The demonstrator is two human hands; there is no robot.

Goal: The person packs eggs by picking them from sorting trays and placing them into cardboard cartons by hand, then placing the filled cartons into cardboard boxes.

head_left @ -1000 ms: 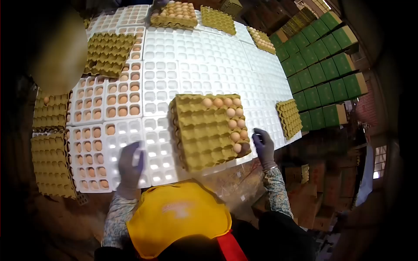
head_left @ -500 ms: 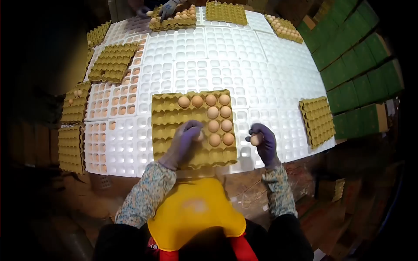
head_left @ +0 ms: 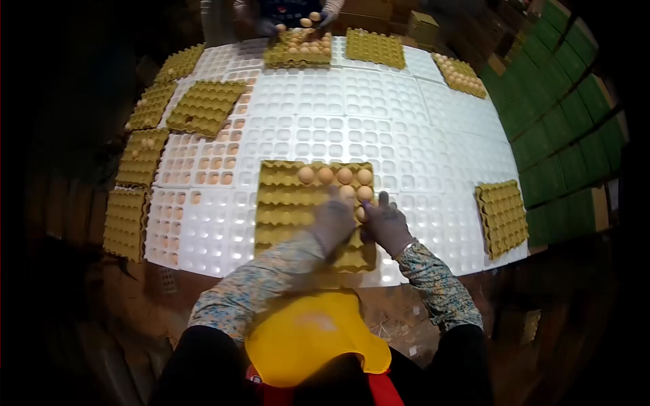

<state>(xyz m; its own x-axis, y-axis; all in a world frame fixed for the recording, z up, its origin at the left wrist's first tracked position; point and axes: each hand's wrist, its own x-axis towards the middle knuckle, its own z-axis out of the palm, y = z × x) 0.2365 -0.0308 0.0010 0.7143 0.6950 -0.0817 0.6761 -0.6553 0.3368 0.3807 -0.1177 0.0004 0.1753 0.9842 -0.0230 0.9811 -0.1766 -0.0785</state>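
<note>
A moulded pulp egg tray [head_left: 277, 227] lies in front of me on white cavity trays. Brown eggs [head_left: 344, 176] sit in its far row and down its right side. My left hand [head_left: 333, 222], in a dark glove, is over the tray's right half, smeared by motion; its fingers and anything in them cannot be made out. My right hand [head_left: 387, 227], gloved in purple-grey, reaches in from the right edge. Its fingers close on an egg [head_left: 361, 214] near that edge. Both hands hide the eggs below them.
White cavity trays [head_left: 433, 155] cover the table; those at left hold eggs [head_left: 217, 154]. Other pulp trays [head_left: 502, 218] lie around the edges. Across the table a person's gloved hands [head_left: 323, 19] handle eggs above a filled tray [head_left: 298, 61]. Green boxes [head_left: 558, 159] are stacked at right.
Both hands have moved together over the tray's right side; my right hand came in from beside it, where it held an egg. The view has shifted, and the person opposite now lifts eggs.
</note>
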